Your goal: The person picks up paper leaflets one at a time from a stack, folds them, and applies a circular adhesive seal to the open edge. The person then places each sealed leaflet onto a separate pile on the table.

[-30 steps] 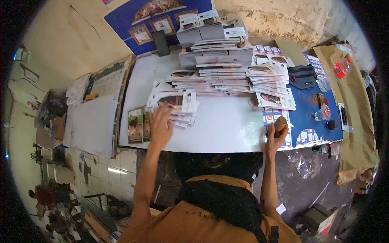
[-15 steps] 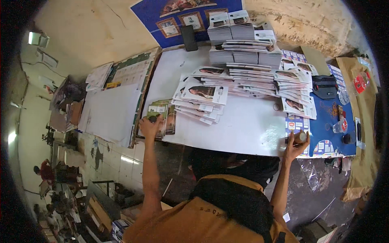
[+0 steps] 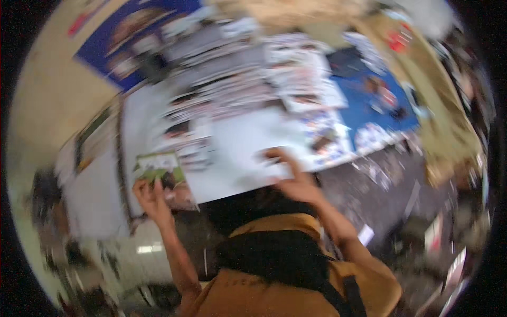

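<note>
At the table's front left, my left hand point(image 3: 152, 199) grips the left lower edge of a green-and-brown booklet point(image 3: 178, 185), its fingers curled on the cover; blur hides whether more booklets lie beneath. My right hand point(image 3: 296, 182) is over the front edge of the white tabletop point(image 3: 243, 137), fingers apart and nothing seen in them. To its right, a brown roll point(image 3: 322, 141), smeared by motion, rests on printed sheets. Beyond my left hand lies a fanned pile of white booklets point(image 3: 185, 132).
Tall stacks of white booklets point(image 3: 216, 63) fill the back of the table. More loose booklets point(image 3: 309, 90) lie right of them. On the blue surface point(image 3: 359, 105) are a dark pouch point(image 3: 346, 61) and small items. Brown paper point(image 3: 443, 127) hangs at the far right.
The view has swung right and blurred. My right hand has let go of the brown roll and moved left. My left hand stays at the green booklets.
</note>
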`<move>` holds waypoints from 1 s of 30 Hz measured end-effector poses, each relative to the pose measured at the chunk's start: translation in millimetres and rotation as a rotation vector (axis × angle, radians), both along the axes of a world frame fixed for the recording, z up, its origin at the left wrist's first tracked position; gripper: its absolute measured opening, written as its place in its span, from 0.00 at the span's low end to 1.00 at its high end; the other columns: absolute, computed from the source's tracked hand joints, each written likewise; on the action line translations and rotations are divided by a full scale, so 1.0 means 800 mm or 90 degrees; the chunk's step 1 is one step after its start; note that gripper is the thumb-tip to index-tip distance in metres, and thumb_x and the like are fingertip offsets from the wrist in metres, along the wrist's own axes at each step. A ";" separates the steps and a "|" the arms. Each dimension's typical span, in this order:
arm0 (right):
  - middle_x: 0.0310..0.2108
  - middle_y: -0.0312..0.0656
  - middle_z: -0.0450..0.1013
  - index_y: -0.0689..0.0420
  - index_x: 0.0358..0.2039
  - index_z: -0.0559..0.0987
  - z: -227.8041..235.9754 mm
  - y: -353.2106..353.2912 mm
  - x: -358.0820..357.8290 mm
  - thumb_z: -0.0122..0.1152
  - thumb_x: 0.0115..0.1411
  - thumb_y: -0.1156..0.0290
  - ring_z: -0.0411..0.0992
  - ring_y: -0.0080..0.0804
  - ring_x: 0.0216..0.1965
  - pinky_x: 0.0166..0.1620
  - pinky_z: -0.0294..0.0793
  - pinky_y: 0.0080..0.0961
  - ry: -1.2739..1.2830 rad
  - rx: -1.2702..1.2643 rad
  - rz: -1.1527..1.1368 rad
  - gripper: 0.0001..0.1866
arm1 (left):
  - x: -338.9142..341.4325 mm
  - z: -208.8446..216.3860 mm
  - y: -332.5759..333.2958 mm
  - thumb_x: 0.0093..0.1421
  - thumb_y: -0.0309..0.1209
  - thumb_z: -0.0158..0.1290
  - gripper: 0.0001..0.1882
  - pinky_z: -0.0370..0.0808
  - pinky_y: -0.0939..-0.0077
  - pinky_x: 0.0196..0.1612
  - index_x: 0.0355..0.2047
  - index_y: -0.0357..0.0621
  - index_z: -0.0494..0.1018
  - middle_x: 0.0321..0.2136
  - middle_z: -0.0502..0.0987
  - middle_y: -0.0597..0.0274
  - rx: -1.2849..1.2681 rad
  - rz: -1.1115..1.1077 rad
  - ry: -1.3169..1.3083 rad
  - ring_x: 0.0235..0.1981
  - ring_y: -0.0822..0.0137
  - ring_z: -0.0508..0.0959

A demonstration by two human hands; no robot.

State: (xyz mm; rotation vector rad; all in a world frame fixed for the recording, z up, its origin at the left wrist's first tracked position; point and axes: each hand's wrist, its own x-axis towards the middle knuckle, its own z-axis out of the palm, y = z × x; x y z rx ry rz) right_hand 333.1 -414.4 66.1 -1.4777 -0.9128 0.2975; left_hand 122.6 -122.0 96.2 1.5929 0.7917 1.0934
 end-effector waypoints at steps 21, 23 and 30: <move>0.34 0.42 0.71 0.59 0.33 0.74 -0.029 0.040 -0.073 0.72 0.56 0.70 0.69 0.33 0.36 0.41 0.70 0.31 0.103 0.072 0.259 0.14 | 0.058 -0.099 -0.119 0.54 0.53 0.66 0.50 0.68 0.55 0.63 0.64 0.28 0.60 0.62 0.68 0.45 -0.256 -0.571 -0.006 0.62 0.52 0.70; 0.36 0.41 0.73 0.59 0.37 0.76 -0.040 0.040 -0.067 0.76 0.53 0.67 0.72 0.31 0.39 0.46 0.71 0.30 0.072 0.079 0.184 0.17 | 0.061 -0.111 -0.113 0.60 0.54 0.60 0.45 0.73 0.56 0.59 0.64 0.28 0.60 0.57 0.72 0.42 -0.188 -0.555 -0.043 0.58 0.52 0.74; 0.49 0.42 0.72 0.56 0.37 0.77 -0.020 0.042 -0.052 0.79 0.50 0.67 0.72 0.29 0.46 0.44 0.73 0.25 0.079 0.011 0.065 0.19 | 0.072 -0.109 -0.134 0.61 0.46 0.61 0.42 0.74 0.58 0.60 0.65 0.30 0.58 0.63 0.66 0.49 -0.433 -0.491 -0.146 0.61 0.56 0.71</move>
